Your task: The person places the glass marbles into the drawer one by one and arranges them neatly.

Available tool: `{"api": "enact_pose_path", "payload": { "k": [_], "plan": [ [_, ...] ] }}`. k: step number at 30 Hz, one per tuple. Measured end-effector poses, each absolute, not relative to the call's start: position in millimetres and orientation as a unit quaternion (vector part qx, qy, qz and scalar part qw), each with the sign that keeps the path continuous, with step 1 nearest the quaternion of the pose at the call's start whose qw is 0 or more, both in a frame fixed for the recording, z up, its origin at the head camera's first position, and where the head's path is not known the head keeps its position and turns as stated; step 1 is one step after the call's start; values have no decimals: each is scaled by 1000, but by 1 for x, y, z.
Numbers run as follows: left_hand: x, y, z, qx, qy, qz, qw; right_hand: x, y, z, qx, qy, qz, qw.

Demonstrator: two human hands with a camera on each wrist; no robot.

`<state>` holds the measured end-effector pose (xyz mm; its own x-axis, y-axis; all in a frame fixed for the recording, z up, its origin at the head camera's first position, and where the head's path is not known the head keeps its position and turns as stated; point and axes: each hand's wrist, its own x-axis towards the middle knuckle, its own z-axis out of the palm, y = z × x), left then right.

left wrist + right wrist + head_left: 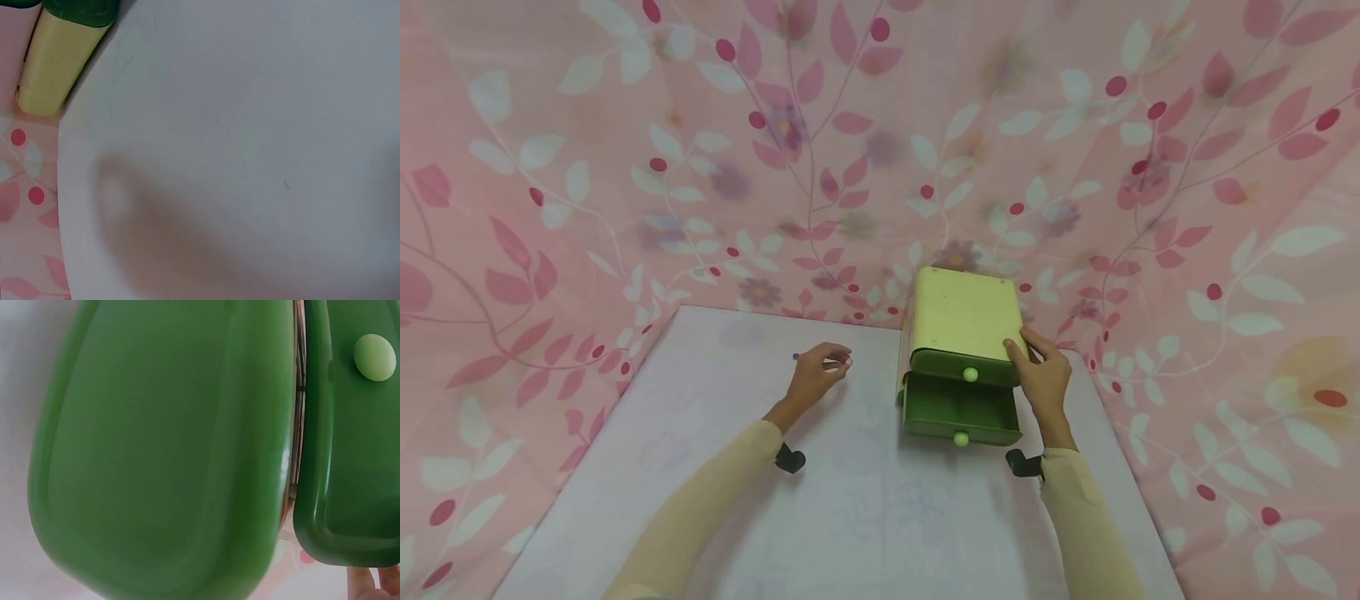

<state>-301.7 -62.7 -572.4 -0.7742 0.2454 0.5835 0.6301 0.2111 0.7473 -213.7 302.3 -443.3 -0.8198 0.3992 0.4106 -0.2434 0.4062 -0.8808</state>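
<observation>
A small two-drawer cabinet (pixel 966 312) with a pale yellow top stands toward the back of the table. Its green upper drawer (pixel 936 363) is closed, while the lower drawer (pixel 925 430) is pulled out, and each has a pale green knob. My right hand (pixel 1045 379) grips the cabinet's right side, thumb on the top edge; a few of its fingers (pixel 369 584) show at the bottom of the right wrist view. To the left of the cabinet, my left hand (pixel 822 368) hovers apart from it, fingers loosely bent and nothing clearly held. A blurred digit (pixel 156 231) fills the left wrist view's lower part.
The table (pixel 722 517) has a pale cloth. Pink leaf-patterned fabric (pixel 850 167) hangs behind it and at both sides. A small dark spot (pixel 796 357) shows beside my left hand. Black wrist mounts (pixel 790 459) sit at both cuffs.
</observation>
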Motion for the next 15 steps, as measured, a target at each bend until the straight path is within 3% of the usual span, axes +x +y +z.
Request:
{"api": "enact_pose_path", "payload": {
  "k": [15],
  "plan": [
    [-279, -12, -543, -345, -717, -591, 134, -215, 304, -443, -43, -786, 541, 296]
  ]
}}
